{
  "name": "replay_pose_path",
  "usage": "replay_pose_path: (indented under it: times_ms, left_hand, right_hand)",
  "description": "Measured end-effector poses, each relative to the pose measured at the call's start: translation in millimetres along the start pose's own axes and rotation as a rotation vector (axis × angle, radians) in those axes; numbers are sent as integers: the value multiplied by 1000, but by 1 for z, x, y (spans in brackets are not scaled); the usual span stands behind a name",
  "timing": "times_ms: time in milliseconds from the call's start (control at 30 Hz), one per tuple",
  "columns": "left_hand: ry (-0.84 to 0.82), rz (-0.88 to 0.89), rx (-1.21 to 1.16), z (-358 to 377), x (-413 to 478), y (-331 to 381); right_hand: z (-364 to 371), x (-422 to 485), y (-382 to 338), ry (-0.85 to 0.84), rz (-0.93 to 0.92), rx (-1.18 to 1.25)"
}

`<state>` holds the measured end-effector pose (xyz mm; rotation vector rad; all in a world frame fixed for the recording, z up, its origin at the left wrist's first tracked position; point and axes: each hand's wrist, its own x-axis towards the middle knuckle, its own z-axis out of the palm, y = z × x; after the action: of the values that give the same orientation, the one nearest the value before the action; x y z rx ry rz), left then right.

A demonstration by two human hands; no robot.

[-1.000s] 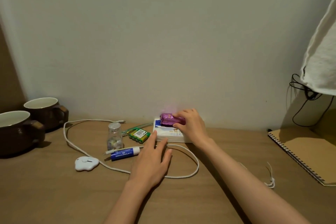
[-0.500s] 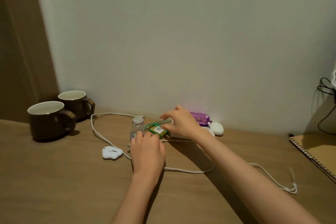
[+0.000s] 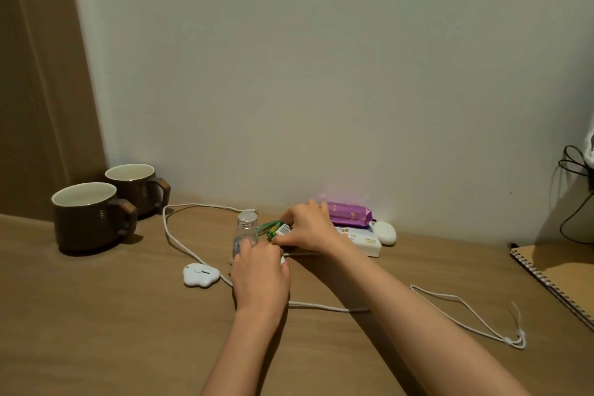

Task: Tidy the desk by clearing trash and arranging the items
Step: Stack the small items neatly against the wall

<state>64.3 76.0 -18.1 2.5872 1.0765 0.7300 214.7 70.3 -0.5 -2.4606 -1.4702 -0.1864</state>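
Observation:
My right hand (image 3: 310,230) reaches in by the back wall, its thumb and fingers pinched on a green battery pack (image 3: 277,231). Just right of it a purple snack packet (image 3: 349,214) lies on a white box (image 3: 361,239), with a white oval case (image 3: 384,232) beside them. My left hand (image 3: 260,278) lies palm down with its fingers curled over a glue stick; only the stick's white end (image 3: 283,260) shows. A small glass bottle (image 3: 247,230) with a silver cap stands at my left fingertips.
Two brown mugs (image 3: 91,215) stand at the back left. A long white cable (image 3: 324,307) loops across the wooden desk (image 3: 112,331), passing a white cloud-shaped gadget (image 3: 201,274). A spiral notebook (image 3: 561,273) lies at the right edge, with black wires (image 3: 572,199) behind it.
My right hand left the purple packet and moved left onto the battery pack. My left hand slid forward over the glue stick. The view has swung left.

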Motion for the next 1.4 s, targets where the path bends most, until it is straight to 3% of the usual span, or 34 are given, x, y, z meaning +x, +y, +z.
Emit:
replay_pose_path:
  times_ms: [167,267,467,633,833,1033,1400]
  left_hand:
    - [6,11,-41,5,1,-2]
    - [-13,40,-80,8,1,-2]
    - [1,103,-156,15,1,1]
    - [2,151,-183,22,1,2]
    - [18,181,-189,26,0,4]
    - [42,201,-219,28,1,3]
    - [39,212,-212,30,1,4]
  right_hand:
    - [-29,-15,9,93,44,453]
    - [-54,-37,32,141,36,581]
    - [-80,-98,112,220,197,433]
    - [-80,-131,154,113,354,410]
    - [-65,-131,164,-78,289,261]
    - [-59,-123,161,-112,204,251]
    - [-56,-125,160,41,259,319]
